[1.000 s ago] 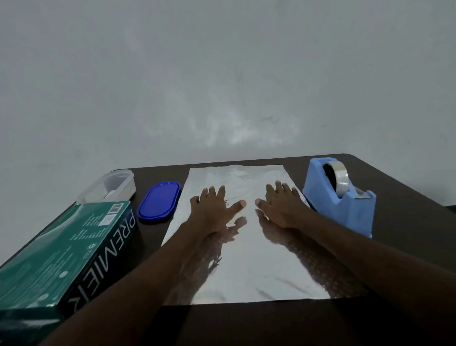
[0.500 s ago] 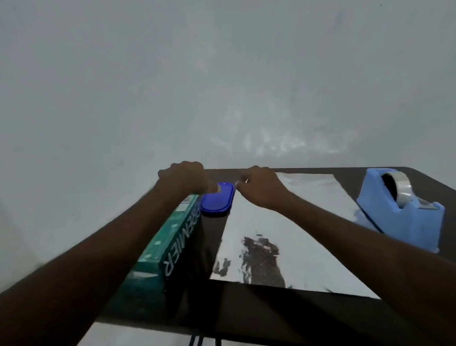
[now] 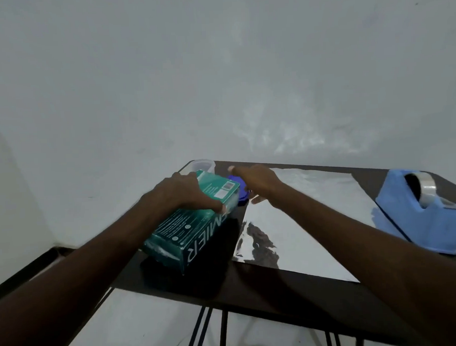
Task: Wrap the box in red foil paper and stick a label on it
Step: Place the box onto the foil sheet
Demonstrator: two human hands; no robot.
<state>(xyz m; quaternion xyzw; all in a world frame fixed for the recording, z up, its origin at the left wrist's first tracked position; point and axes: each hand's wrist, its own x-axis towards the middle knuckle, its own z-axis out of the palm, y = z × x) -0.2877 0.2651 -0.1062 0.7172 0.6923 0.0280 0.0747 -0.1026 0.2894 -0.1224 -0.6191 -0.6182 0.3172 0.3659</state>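
A green cardboard box (image 3: 187, 234) printed with "PREMIER" lies at the left side of the dark table (image 3: 253, 289), its far end raised a little. My left hand (image 3: 180, 193) clasps the box from above near that far end, thumb on its right side. My right hand (image 3: 258, 179) hovers just right of the box's far end, fingers stretched out and holding nothing. To the right of the box a sheet of foil paper (image 3: 302, 222) lies flat with its silver side up.
A blue tape dispenser (image 3: 419, 216) stands at the foil's right edge. A blue oval lid (image 3: 242, 195) lies under my right hand, and a clear plastic container (image 3: 203, 164) sits at the far left corner. The table edge is near the box's left side.
Both hands left the foil and went left to the box. My left hand has closed on the box, whose far end has swung toward the foil.
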